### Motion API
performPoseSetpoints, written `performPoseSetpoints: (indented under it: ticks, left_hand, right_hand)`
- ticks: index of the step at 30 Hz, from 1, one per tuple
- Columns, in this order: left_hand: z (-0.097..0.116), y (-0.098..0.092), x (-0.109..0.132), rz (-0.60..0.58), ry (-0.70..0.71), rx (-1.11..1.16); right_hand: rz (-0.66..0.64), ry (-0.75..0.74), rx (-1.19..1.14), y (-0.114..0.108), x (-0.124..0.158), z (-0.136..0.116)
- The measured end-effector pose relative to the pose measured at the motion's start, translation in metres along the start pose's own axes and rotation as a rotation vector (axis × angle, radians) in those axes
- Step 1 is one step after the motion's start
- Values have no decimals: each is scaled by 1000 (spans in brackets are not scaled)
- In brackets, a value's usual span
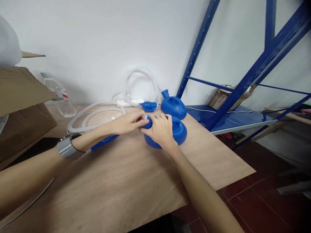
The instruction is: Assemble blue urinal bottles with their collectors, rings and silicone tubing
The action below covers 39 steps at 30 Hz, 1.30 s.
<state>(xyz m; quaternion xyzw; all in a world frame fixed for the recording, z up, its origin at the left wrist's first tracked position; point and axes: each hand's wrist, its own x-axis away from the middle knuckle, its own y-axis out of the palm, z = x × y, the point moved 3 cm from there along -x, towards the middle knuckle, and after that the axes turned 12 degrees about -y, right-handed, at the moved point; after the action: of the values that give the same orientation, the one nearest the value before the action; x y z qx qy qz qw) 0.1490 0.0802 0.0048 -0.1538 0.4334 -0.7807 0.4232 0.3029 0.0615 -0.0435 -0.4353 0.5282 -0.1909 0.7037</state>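
Observation:
Two blue plastic vessels stand on the wooden table [116, 187]. My right hand [160, 131] grips the nearer blue vessel [178, 131] over its top. My left hand [128, 122] pinches a white tube end against that vessel's blue spout [147, 122]. The farther blue vessel [173, 106] stands just behind, with a small spout pointing up. A clear hose [93, 115] lies coiled behind my left hand, and a blue connector [149, 106] sits at another hose's end. A silver band [65, 146] is on my left wrist.
A water bottle [60, 97] stands at the back left beside open cardboard boxes [21, 103]. A white power strip [128, 102] lies by the wall. A blue metal rack [243, 87] with a low shelf holding a box is on the right. The floor is red tile.

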Motion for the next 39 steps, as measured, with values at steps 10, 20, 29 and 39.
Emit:
performPoseSetpoints:
  ticks: [10, 20, 29, 39]
  left_hand:
    - [5, -9, 3, -25, -19, -29]
    - [7, -20, 2, -102, -65, -86]
    - [1, -29, 19, -70, 3, -253]
    - [9, -20, 10, -9, 201, -418]
  right_hand:
    - [-7, -15, -27, -1, -1, -1]
    - [-53, -13, -61, -6, -1, -3]
    - [-33, -48, -59, -4, -1, -3]
    - [-4, -81, -66, -6, 0, -4]
